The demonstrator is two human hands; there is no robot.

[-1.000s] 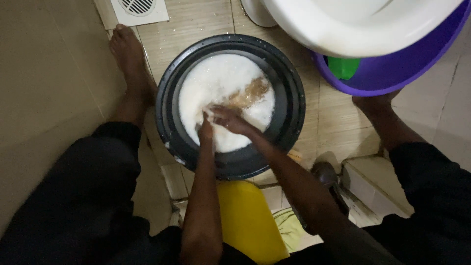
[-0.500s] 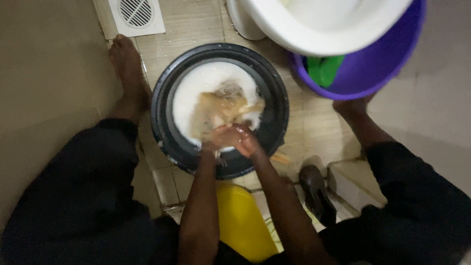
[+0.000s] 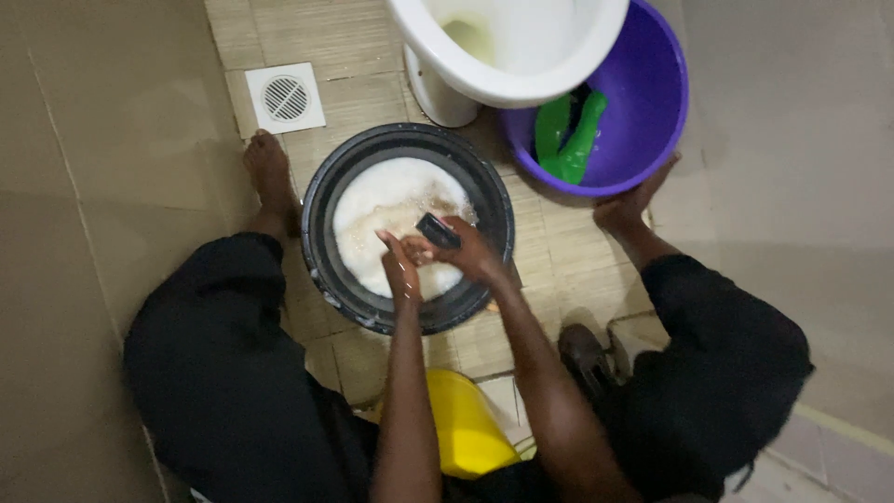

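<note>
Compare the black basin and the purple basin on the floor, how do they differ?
The black basin sits between the person's feet and holds white sudsy water; the purple basin sits partly under the toilet bowl and holds a green item with no foam visible. Both hands, left hand and right hand, work over the black basin; none touch the purple basin. Both are round, open-topped and stand on the tiled floor.

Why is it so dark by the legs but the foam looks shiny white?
Head view: light falls from above, so the suds in the black basin glare white; the black trousers swallow detail; the left hand and right hand look slightly soft, perhaps motion blur.
</note>
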